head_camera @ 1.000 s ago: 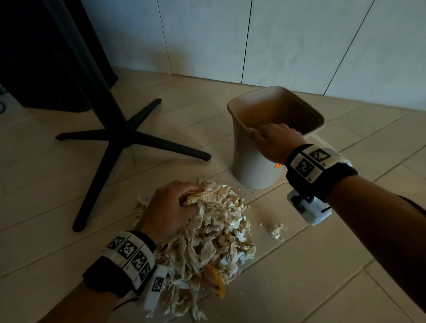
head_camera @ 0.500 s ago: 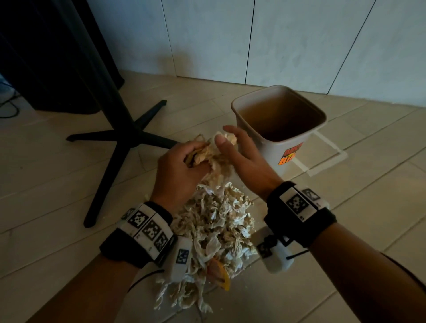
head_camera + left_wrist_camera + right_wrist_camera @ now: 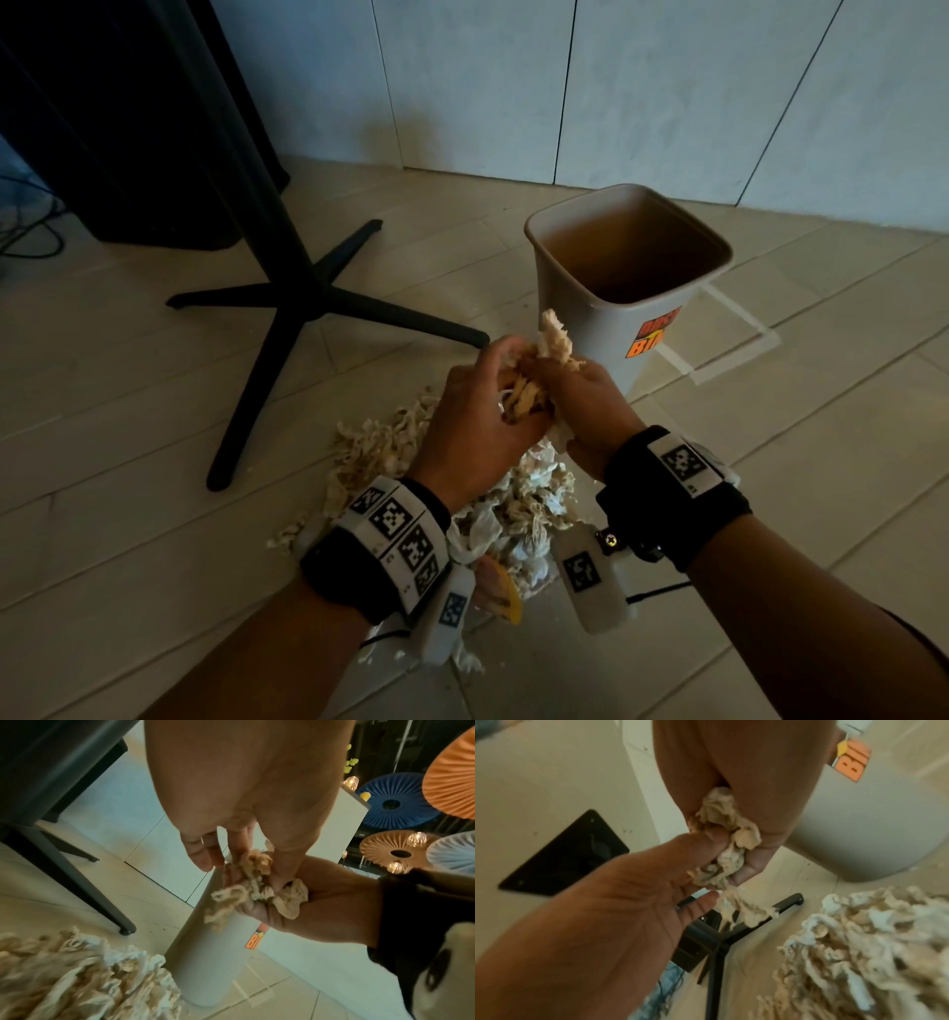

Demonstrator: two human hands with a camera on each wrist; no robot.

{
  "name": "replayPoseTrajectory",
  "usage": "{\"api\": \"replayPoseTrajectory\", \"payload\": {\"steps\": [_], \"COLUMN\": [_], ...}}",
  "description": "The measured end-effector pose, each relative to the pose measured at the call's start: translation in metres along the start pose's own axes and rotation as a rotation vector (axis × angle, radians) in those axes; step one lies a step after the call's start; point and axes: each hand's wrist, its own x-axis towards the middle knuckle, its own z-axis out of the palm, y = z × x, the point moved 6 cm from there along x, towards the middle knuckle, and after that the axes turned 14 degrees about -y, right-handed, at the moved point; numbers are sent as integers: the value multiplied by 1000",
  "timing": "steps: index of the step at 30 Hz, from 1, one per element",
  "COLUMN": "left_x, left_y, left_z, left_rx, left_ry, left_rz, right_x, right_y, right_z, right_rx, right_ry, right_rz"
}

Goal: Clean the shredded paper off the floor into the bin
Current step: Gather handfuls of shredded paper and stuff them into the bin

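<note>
A beige bin with an orange sticker stands open on the floor, just beyond my hands. My left hand and right hand are pressed together, both gripping one clump of shredded paper held above the floor beside the bin's near wall. In the left wrist view my fingers and the right hand's palm squeeze the clump. The right wrist view shows the same clump between both hands. Below my wrists lies the big pile of shredded paper on the floor.
A black table base with spreading legs stands to the left of the pile. White tape marks lie on the floor right of the bin. An orange scrap sits in the pile. The wall is behind.
My right hand left the bin's rim and came over to the left hand. Both hands closed round a clump and lifted it off the pile toward the bin.
</note>
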Motion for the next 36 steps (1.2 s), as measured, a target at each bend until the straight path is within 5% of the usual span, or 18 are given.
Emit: {"api": "replayPoseTrajectory", "payload": {"steps": [7,16,23,31,36], "left_x": [-20,-7,30,65,63], "left_y": [-19,-89,-111,-130,-135], "left_z": [-6,0,27,55,67], "left_rx": [-6,366,580,690,808], "left_ry": [11,-164,-367,-633,-597], "left_rz": [22,-248,-328,-428,-364], "right_x": [3,18,40,65,73], "right_y": [-16,-106,-154,-150,-134], "right_z": [-16,-12,-22,-65,-78], "right_rx": [-579,-828,-1010,-1062,-1220], "right_ry": [138,180,186,340,334], "right_rz": [-4,-109,-121,-16,18]}}
